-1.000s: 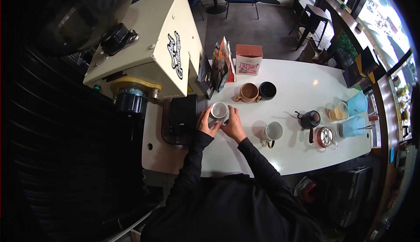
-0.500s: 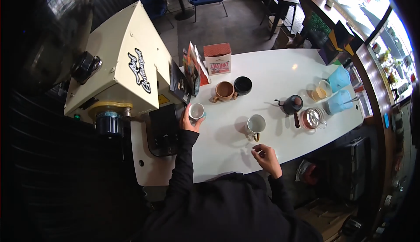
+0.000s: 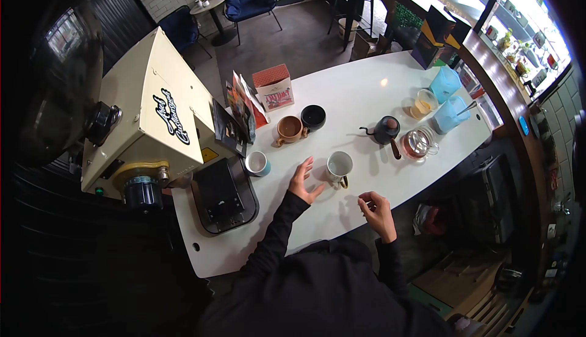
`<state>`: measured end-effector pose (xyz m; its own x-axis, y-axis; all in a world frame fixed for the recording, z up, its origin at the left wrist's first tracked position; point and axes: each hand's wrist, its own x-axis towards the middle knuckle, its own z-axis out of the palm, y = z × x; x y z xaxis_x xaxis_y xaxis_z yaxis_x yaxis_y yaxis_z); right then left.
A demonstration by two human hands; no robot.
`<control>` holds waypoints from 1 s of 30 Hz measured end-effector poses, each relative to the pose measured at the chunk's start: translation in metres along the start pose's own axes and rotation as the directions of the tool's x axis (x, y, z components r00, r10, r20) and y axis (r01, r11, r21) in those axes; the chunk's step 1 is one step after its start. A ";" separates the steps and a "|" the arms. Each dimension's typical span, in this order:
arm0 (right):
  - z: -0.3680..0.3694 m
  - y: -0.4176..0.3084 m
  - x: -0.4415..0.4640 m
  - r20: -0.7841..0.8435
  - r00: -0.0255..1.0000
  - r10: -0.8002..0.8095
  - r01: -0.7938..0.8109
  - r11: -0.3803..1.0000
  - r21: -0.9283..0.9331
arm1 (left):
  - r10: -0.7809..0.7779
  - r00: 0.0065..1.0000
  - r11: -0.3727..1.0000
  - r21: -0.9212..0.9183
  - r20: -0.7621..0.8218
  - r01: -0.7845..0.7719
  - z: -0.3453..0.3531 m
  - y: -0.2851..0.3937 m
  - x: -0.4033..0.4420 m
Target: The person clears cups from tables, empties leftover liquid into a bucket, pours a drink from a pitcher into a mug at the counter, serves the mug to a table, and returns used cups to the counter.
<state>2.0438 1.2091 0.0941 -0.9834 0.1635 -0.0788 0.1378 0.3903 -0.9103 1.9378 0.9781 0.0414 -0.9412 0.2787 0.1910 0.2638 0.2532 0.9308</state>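
Note:
My left hand (image 3: 303, 182) is over the table with its fingers spread and nothing in them, just left of a pale mug (image 3: 339, 165) with a gold-coloured handle. The hand and the mug look apart. My right hand (image 3: 378, 214) is near the table's front edge, right of that mug, fingers curled in towards the thumb; I see nothing held there. A small white and blue cup (image 3: 257, 164) stands upright beside the black scale-like pad (image 3: 223, 195). Farther back, a brown cup (image 3: 290, 131) and a black cup (image 3: 314, 117) stand side by side.
A cream grinder-like machine (image 3: 162, 102) rises at the left. Coffee bags (image 3: 242, 105) and a box (image 3: 273, 88) stand behind the cups. On the right are a black kettle (image 3: 386, 131), a glass server (image 3: 417, 143) and blue containers (image 3: 450, 115). The white table (image 3: 342, 84) has a curved edge.
My left hand has let go of the small white and blue cup and moved right, opening towards the pale mug. My right hand's fingers have curled in more. The whole view has shifted.

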 end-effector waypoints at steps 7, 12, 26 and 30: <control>-0.004 0.005 -0.027 -0.116 0.993 0.034 -0.035 0.999 -0.008 | 0.073 0.983 0.995 0.050 0.166 -0.083 0.037 -0.032 0.035; -0.007 0.018 -0.046 -0.179 0.983 0.033 -0.034 0.999 -0.002 | 0.120 0.988 0.993 -0.016 0.094 -0.119 0.058 -0.030 0.049; -0.009 0.016 -0.052 -0.196 0.976 0.092 -0.081 0.995 0.066 | 0.463 0.880 0.882 -0.039 -0.106 -0.469 0.048 0.028 0.045; -0.011 0.019 -0.047 -0.208 0.977 0.048 -0.035 0.997 0.066 | 0.479 0.871 0.864 -0.118 -0.107 -0.490 0.041 0.044 0.042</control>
<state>2.0938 1.2185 0.0849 -0.9294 0.3673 -0.0359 0.1639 0.3238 -0.9318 1.9183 1.0387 0.0779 -0.7161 0.2652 0.6457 0.6638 -0.0272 0.7474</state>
